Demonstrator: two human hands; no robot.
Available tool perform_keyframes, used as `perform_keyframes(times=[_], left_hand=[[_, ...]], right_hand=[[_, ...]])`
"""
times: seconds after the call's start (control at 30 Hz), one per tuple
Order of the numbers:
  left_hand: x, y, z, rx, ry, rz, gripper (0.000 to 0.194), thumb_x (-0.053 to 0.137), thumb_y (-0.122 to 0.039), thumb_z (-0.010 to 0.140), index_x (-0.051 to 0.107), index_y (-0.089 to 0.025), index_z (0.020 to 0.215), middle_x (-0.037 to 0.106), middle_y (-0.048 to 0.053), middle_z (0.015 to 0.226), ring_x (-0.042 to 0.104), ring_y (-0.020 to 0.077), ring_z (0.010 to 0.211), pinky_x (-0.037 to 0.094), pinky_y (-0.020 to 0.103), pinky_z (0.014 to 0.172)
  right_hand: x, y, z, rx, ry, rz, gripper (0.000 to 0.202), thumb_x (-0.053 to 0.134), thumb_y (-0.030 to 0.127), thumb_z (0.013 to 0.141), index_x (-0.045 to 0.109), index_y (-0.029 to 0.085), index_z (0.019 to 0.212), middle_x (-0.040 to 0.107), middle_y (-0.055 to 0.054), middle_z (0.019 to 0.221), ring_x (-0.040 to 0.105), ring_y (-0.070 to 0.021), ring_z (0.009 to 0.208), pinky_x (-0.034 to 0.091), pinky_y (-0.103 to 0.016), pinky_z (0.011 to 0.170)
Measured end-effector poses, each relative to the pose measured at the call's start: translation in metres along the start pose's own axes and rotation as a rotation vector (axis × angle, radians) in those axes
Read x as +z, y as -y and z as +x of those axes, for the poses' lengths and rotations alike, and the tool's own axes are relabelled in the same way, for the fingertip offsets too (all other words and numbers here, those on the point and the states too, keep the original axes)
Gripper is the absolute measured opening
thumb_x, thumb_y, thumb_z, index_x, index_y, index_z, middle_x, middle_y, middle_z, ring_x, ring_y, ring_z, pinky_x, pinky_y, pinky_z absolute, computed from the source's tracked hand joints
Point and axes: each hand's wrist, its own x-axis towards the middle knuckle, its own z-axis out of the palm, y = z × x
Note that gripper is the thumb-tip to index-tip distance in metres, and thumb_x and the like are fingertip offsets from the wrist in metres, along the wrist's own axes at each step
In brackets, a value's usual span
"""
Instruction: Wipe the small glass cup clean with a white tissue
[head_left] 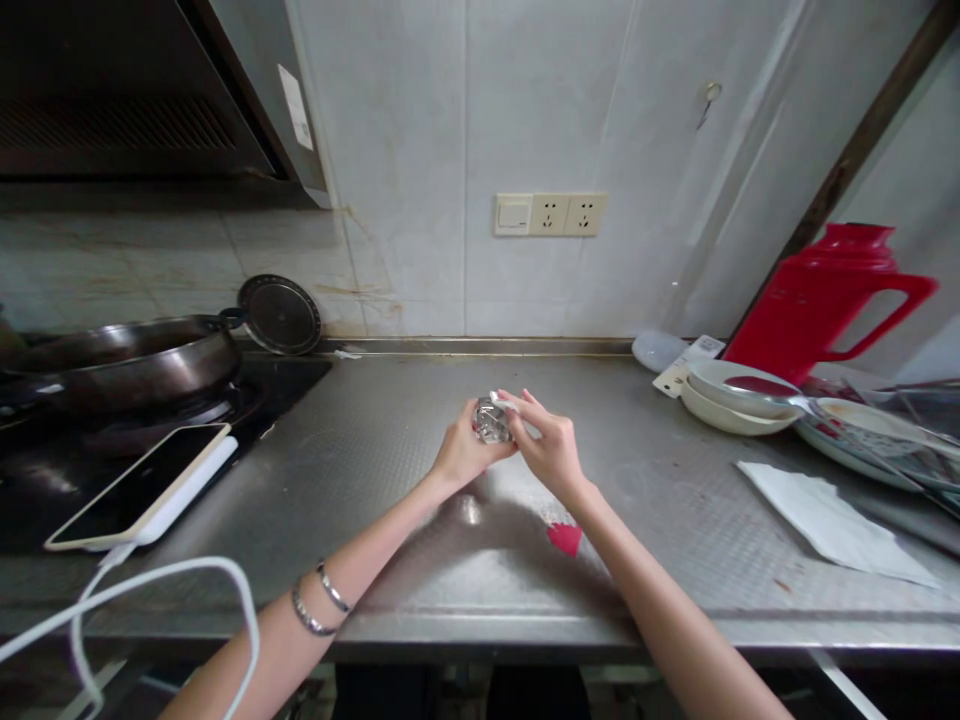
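My left hand (465,447) is closed around a small round shiny object (492,422), silvery or clear like glass, with its face turned up. What kind of thing it is I cannot make out. My right hand (551,440) reaches in from the other side, its fingertips pinching a small white piece (501,400), perhaps tissue, against the round object's upper rim. Both hands are just above the metal counter (390,420). Below the right wrist lies a small red scrap (565,538) on the counter.
On the left, a phone (142,485) with a white cable (187,568) lies by the stove (300,380) with a pan (135,360). At right are a folded white tissue (832,522), stacked bowls (739,408), plates (862,440) and a red thermos flask (810,300).
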Motion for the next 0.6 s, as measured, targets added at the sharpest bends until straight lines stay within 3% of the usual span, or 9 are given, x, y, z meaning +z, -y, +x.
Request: perform_keyframes(times=[0.17, 0.33, 0.5, 0.6], left_hand=[[-0.007, 0.004, 0.007, -0.065, -0.015, -0.025, 0.060, 0.077, -0.045, 0.060, 0.054, -0.017, 0.109, 0.065, 0.005, 0.092, 0.062, 0.0140, 0.067, 0.044, 0.016, 0.040], [-0.011, 0.011, 0.012, -0.151, -0.011, -0.055, 0.064, 0.076, -0.046, 0.060, 0.051, -0.016, 0.111, 0.063, 0.006, 0.095, 0.061, 0.0137, 0.065, 0.042, 0.015, 0.034], [-0.011, 0.008, 0.010, -0.159, -0.003, -0.018, 0.067, 0.075, -0.050, 0.060, 0.048, -0.016, 0.111, 0.063, 0.007, 0.095, 0.062, 0.0151, 0.067, 0.042, 0.016, 0.034], [-0.009, 0.001, 0.006, -0.135, 0.003, 0.076, 0.064, 0.073, -0.051, 0.061, 0.048, -0.018, 0.110, 0.065, 0.006, 0.093, 0.063, 0.0166, 0.067, 0.042, 0.018, 0.037]], right_hand=[[0.005, -0.003, -0.007, -0.179, 0.027, -0.087, 0.034, 0.046, 0.016, 0.088, 0.063, 0.027, 0.115, 0.066, -0.004, 0.115, 0.059, -0.0195, 0.112, 0.038, -0.047, 0.107], [0.006, 0.000, -0.012, -0.314, 0.016, -0.123, 0.035, 0.049, 0.012, 0.084, 0.063, 0.022, 0.114, 0.070, -0.007, 0.107, 0.062, -0.0206, 0.108, 0.042, -0.048, 0.103], [0.001, 0.006, -0.012, -0.316, -0.031, -0.099, 0.029, 0.050, 0.012, 0.084, 0.066, 0.023, 0.105, 0.072, -0.006, 0.099, 0.067, -0.0198, 0.096, 0.045, -0.046, 0.101], [0.002, 0.007, -0.009, -0.303, -0.069, -0.140, 0.030, 0.047, 0.012, 0.086, 0.065, 0.024, 0.108, 0.071, -0.006, 0.103, 0.066, -0.0198, 0.101, 0.044, -0.047, 0.102]])
